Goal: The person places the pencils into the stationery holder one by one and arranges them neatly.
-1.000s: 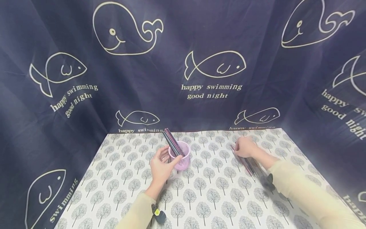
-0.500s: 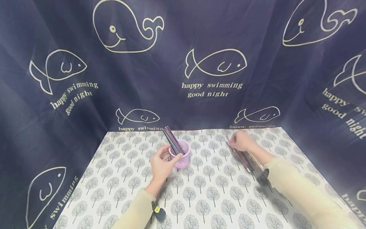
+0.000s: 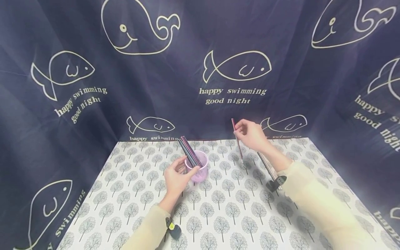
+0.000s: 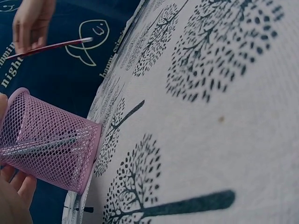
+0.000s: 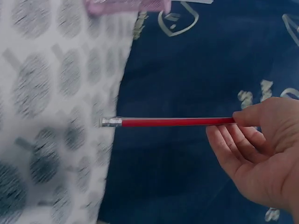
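Observation:
A pink mesh pencil cup [image 3: 200, 175] stands on the patterned cloth, gripped at its left side by my left hand [image 3: 176, 177], thumb at the rim. Several dark pencils [image 3: 189, 151] lean leftward out of the cup. Raised to the right of it, my right hand [image 3: 252, 134] pinches a red pencil [image 5: 177, 122] near one end. This pencil hangs tilted, its eraser end pointing down, apart from the cup. In the left wrist view the cup's mesh wall [image 4: 51, 144] shows pencils inside. The right hand's fingertips [image 5: 216, 133] lie behind the pencil.
More pencils [image 3: 265, 163] lie on the cloth below the right forearm, partly hidden by it. The tree-print cloth [image 3: 218, 215] covers the table. A dark blue curtain [image 3: 187, 76] with whales and fish rises behind and at both sides.
My right hand has lifted the red pencil off the cloth and moved it up and left, turning it closer to upright. The left hand and the cup have stayed in place.

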The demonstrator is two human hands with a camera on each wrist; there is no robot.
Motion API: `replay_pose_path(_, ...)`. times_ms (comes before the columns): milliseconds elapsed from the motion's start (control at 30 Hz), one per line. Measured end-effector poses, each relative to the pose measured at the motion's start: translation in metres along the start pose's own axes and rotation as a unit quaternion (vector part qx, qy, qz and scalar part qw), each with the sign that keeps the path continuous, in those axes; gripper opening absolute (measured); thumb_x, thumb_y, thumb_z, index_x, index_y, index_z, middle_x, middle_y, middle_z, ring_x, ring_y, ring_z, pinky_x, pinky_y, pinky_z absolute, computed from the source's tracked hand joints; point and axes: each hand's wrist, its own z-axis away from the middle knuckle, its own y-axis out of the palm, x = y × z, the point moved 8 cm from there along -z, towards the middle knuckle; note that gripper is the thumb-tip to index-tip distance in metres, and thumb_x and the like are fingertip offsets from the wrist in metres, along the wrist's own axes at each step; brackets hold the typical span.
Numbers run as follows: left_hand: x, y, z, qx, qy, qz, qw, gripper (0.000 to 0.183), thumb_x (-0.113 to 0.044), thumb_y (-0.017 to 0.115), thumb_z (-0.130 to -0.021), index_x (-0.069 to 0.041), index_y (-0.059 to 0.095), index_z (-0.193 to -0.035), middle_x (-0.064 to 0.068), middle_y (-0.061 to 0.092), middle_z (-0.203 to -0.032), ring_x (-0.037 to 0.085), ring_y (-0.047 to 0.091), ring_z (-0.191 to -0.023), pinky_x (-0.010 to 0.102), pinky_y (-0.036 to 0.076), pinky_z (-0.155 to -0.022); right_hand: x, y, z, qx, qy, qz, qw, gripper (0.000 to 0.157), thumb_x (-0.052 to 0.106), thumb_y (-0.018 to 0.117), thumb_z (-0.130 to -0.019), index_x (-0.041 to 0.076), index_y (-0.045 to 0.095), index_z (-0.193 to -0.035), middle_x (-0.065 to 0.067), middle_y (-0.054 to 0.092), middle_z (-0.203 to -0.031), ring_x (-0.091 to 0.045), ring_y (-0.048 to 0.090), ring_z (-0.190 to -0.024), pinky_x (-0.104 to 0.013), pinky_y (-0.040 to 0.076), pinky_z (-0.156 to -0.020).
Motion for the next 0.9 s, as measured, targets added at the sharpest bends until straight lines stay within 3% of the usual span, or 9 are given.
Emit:
replay_pose_path(300,0.001,0.002,-0.001,0.000,0.004,0.000,1.0000,0.062,-0.020,0.102,-0.069,0.000,0.075,-0.121,0.021,0.079,-0.117,0.035,0.079,-0.107,0.031,0.069,-0.091,0.051,0.007,-0.010,-0.047,-0.050,-0.082,0.994,0.012,0.012,0.072,-0.099,0.007,0.068,-0.109,-0.010,0.079,-0.097,-0.023,0.077,-0.085,-0.034,0.068,-0.081)
replay_pose_path(433,0.003,0.002,0.000,-0.004,0.000,0.001,1.0000,0.061,-0.018,0.102,-0.069,-0.001,0.075,-0.121,0.020,0.079,-0.117,0.035,0.079,-0.107,0.031,0.069,-0.090,0.067,0.013,-0.011,-0.057,-0.080,-0.146,0.984,0.014,0.008,0.073,-0.099,0.004,0.067,-0.111,-0.012,0.078,-0.101,-0.023,0.077,-0.088,-0.024,0.069,-0.080)
replay_pose_path(600,0.003,0.004,0.001,0.002,-0.006,0.000,1.0000,0.061,-0.019,0.102,-0.070,-0.002,0.075,-0.121,0.020,0.079,-0.118,0.034,0.079,-0.108,0.031,0.069,-0.091,0.082,0.023,-0.007,-0.051,-0.108,-0.228,0.966,0.016,-0.001,0.071,-0.098,-0.004,0.065,-0.112,-0.022,0.074,-0.106,-0.034,0.077,-0.094,-0.022,0.069,-0.082)
replay_pose_path(700,0.003,0.005,0.001,0.002,-0.009,0.003,0.9999,0.061,-0.018,0.101,-0.070,-0.002,0.075,-0.122,0.020,0.079,-0.119,0.034,0.079,-0.109,0.030,0.068,-0.091,0.087,0.031,-0.006,-0.038,-0.118,-0.240,0.963,0.015,-0.003,0.071,-0.098,-0.005,0.064,-0.111,-0.023,0.074,-0.105,-0.037,0.077,-0.095,-0.024,0.070,-0.083)
replay_pose_path(900,0.004,0.003,0.001,0.002,-0.019,0.014,0.9997,0.060,-0.015,0.101,-0.070,-0.002,0.075,-0.123,0.020,0.079,-0.118,0.035,0.079,-0.109,0.035,0.069,-0.093,0.088,0.055,-0.004,-0.005,-0.114,-0.206,0.972,0.013,0.001,0.072,-0.098,0.002,0.065,-0.109,-0.015,0.075,-0.102,-0.029,0.077,-0.093,-0.025,0.070,-0.084)
